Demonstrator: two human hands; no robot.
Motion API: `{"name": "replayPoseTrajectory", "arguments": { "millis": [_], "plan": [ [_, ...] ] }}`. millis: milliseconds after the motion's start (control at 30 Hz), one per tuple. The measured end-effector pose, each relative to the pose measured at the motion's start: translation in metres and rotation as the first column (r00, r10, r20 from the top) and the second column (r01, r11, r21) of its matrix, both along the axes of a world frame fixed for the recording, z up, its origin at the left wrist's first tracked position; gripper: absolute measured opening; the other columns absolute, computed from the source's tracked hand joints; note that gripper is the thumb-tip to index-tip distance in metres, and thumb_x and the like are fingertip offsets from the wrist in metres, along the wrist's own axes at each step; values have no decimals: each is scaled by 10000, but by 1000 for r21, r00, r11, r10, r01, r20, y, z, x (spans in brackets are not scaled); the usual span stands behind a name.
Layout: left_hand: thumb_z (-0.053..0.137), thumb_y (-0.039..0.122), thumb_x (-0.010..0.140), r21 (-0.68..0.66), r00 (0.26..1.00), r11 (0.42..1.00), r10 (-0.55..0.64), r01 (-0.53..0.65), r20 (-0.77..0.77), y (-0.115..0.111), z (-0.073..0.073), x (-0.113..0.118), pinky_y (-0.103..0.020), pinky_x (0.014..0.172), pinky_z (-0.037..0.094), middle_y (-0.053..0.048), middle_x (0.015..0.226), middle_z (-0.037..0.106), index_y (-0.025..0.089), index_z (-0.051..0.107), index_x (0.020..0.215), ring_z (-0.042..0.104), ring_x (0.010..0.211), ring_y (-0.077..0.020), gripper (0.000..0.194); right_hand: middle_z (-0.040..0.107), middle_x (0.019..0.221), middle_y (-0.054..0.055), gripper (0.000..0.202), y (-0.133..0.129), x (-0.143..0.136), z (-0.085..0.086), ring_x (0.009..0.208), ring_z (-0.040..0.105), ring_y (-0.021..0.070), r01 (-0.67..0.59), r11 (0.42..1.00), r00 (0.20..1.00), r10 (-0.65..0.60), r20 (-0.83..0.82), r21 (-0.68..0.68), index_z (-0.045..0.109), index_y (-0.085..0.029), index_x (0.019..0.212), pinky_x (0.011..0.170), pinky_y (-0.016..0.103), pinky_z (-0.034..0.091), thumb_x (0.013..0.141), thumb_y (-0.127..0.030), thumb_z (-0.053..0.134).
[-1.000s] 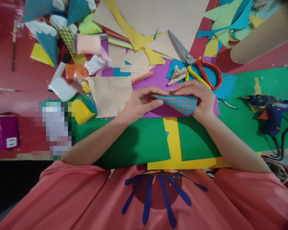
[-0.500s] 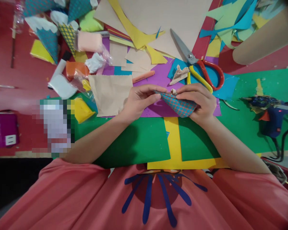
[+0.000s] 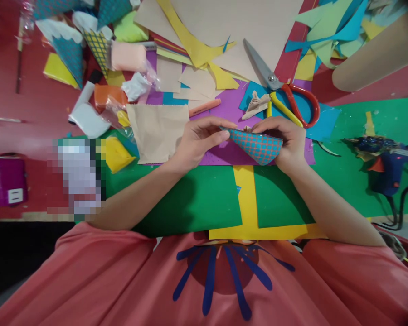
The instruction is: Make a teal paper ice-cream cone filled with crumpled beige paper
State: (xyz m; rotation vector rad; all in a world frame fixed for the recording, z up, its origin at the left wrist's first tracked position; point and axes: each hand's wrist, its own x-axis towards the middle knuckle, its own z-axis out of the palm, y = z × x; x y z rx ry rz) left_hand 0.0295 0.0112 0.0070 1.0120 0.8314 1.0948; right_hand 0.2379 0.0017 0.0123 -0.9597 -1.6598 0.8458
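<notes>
A small paper cone (image 3: 258, 146) with a blue and reddish check pattern lies sideways between my two hands, above purple paper. My left hand (image 3: 197, 141) pinches its narrow left end between thumb and fingers. Around the wider right end, my right hand (image 3: 293, 141) is closed, its fingers along the far edge and its thumb mostly hidden behind the cone. A bit of brown paper (image 3: 247, 129) peeks out at the top edge. Just beyond lies a crumpled brown scrap (image 3: 256, 106), beside scissors (image 3: 285, 86) with red and yellow handles.
Brown paper (image 3: 158, 133) and an orange marker (image 3: 206, 107) lie near my left hand. Finished-looking cones (image 3: 66, 52) and clay packs (image 3: 128, 56) crowd the far left. A blue glue gun (image 3: 389, 167) rests right on green sheets (image 3: 190, 194); a cardboard tube (image 3: 370, 59) leans in.
The cone has turned in my hands, so more of its checked side faces me. My right fingers have shifted to the far edge, and the right thumb has slipped behind the cone.
</notes>
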Motion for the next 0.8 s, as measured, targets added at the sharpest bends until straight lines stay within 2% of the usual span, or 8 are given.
{"name": "replayPoseTrajectory", "arguments": {
  "millis": [100, 333, 533, 700, 800],
  "plan": [
    [882, 312, 688, -100, 1000, 994, 31, -31, -2, 0, 1, 0, -249, 709, 561, 25, 790, 722, 256, 772, 806, 693, 773, -132, 171, 726, 825, -24, 234, 3, 0, -5, 725, 694, 141, -18, 999, 998, 15, -57, -49, 707, -275, 847, 647, 286, 585, 803, -499, 762],
    [887, 290, 681, -157, 999, 987, 32, -33, -6, -2, 3, -1, -297, 752, 566, 3, 792, 725, 263, 785, 779, 708, 861, -181, 144, 702, 786, -32, 373, 8, 2, -9, 678, 678, 129, -47, 981, 995, 30, -94, -189, 690, -249, 803, 612, 269, 580, 770, -618, 737],
    [863, 403, 711, 77, 997, 996, 53, -48, -62, -3, 8, -1, -304, 746, 557, -6, 798, 741, 295, 809, 776, 681, 784, -155, 137, 726, 853, -30, 297, 9, 3, -6, 755, 704, 131, -148, 971, 983, 123, -135, -190, 704, -258, 865, 691, 274, 605, 772, -530, 779],
    [884, 336, 696, 14, 994, 995, 96, -96, -59, -1, 4, -2, -289, 773, 543, 4, 772, 733, 273, 800, 751, 689, 788, -148, 118, 744, 902, -20, 238, 10, 6, -1, 823, 721, 138, -203, 966, 976, 187, -110, -159, 722, -270, 956, 752, 285, 610, 804, -445, 777],
    [854, 372, 727, 70, 990, 990, 125, -121, -65, 1, 1, -2, -266, 712, 535, 22, 749, 732, 276, 802, 782, 674, 723, -123, 122, 756, 926, -8, 193, 8, 10, 5, 874, 730, 159, -193, 977, 981, 191, -23, -89, 737, -268, 968, 797, 309, 607, 832, -405, 755]
  ]
}}
